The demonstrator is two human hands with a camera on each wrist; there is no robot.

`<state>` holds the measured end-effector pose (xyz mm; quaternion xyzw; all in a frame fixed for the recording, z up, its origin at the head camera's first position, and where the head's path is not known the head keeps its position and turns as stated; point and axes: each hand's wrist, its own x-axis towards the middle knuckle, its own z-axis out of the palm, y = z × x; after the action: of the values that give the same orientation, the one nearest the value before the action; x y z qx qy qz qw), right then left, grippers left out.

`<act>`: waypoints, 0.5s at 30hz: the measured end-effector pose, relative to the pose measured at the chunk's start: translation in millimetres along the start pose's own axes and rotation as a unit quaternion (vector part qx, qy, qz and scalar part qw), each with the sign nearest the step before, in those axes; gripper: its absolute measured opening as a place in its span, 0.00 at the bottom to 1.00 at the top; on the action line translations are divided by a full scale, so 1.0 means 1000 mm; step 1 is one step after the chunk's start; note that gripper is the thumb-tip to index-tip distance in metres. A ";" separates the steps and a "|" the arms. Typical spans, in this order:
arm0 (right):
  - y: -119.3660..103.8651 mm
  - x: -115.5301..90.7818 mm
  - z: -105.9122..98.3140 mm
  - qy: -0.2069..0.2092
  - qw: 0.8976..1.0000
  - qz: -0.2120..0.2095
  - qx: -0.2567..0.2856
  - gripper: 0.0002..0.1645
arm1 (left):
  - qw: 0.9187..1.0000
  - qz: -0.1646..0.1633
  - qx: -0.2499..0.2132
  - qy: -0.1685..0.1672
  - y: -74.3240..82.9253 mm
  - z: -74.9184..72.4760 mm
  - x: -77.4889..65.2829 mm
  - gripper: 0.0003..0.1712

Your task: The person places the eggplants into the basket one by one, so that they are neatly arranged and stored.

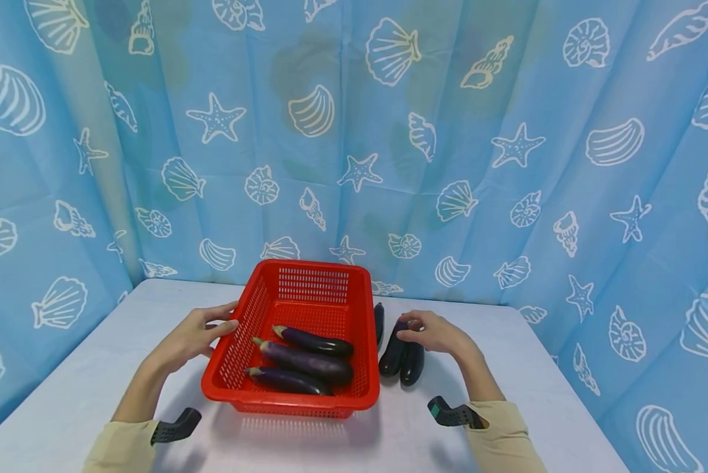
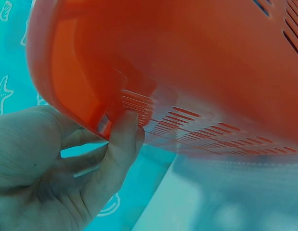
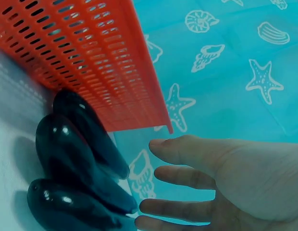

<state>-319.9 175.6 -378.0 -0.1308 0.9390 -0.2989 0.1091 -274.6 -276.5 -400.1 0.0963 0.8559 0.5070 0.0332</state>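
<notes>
A red slotted plastic basket [image 1: 366, 341] stands mid-table with three dark purple eggplants [image 1: 309, 363] lying crosswise inside it. My left hand [image 1: 197, 335] holds the basket's left rim, its thumb and fingers bent about the edge; the left wrist view shows fingertips against the slotted wall [image 2: 226, 137]. To the right of the basket lie three more eggplants [image 1: 393, 351], side by side and close together. Over their far ends hovers my right hand [image 1: 433, 333]. The right wrist view shows its fingers extended and spread, with nothing held, near the tips of the eggplants [image 3: 65, 149].
A white cloth-covered table [image 1: 466, 394] carries everything. Behind it and at both sides hangs a blue curtain [image 1: 342, 217] printed with white shells and starfish. Each wrist wears a black camera band [image 1: 177, 426].
</notes>
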 end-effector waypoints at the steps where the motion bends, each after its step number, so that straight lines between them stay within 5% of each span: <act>1: 0.001 0.000 0.000 0.000 1.000 0.001 -0.002 0.30 | 1.000 -0.002 -0.001 0.002 0.000 0.000 0.000 0.38; 15: 0.019 0.005 0.012 0.049 0.995 0.071 -0.040 0.35 | 1.000 -0.003 -0.002 0.002 0.001 0.000 -0.001 0.38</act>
<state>-324.3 182.5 -399.6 -0.0532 0.9613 -0.2588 0.0783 -273.1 -275.9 -399.0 0.0930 0.8552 0.5088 0.0334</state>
